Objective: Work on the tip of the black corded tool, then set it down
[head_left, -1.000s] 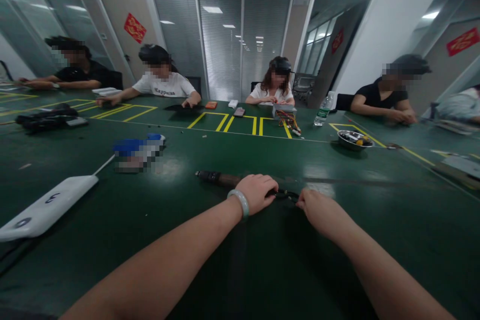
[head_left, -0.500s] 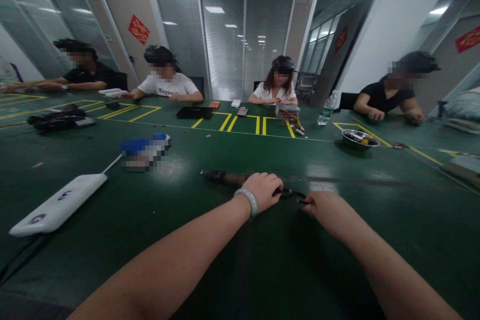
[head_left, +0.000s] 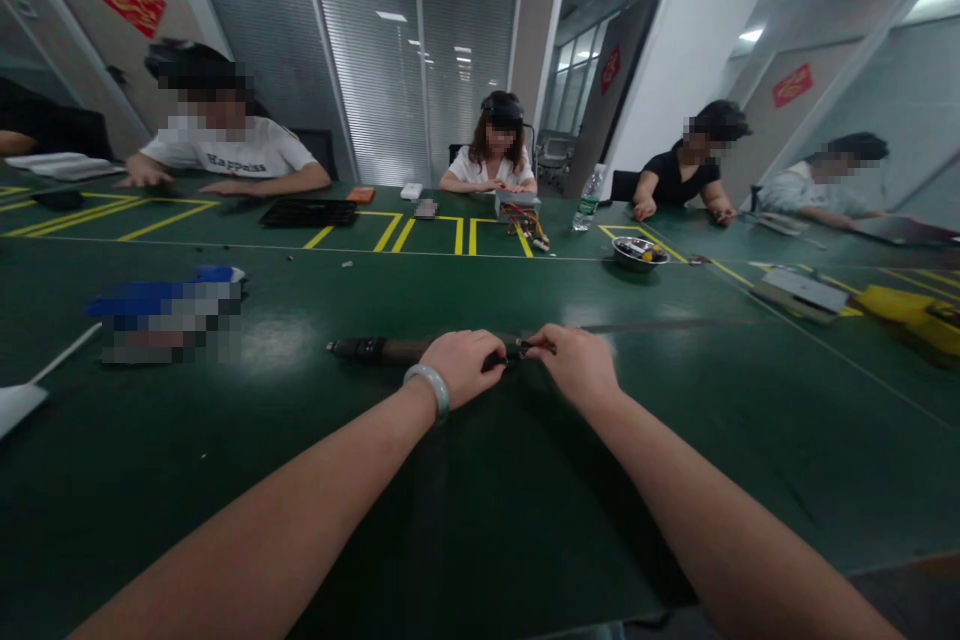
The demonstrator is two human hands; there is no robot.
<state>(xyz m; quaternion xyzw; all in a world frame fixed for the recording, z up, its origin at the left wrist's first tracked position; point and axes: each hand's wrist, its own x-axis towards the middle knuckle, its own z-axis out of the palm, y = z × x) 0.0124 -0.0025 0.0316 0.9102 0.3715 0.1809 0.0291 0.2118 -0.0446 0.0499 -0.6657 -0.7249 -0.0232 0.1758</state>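
So, left hand (head_left: pixel 463 368) grips the rear of a dark, likely electric screwdriver (head_left: pixel 375 350) — right hand (head_left: pixel 577 365) pinches a small dark lead (head_left: pixel 531 347) at its tail. Probably joint handling; next move calls for steady barrel, aligned ends. Screwdriver lies well in from the tabletop's (head_left: pixel 225 440) near edge.

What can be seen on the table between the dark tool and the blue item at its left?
In the head view, only green tabletop, bright with reflected light, shows between the dark tool and the blue item.
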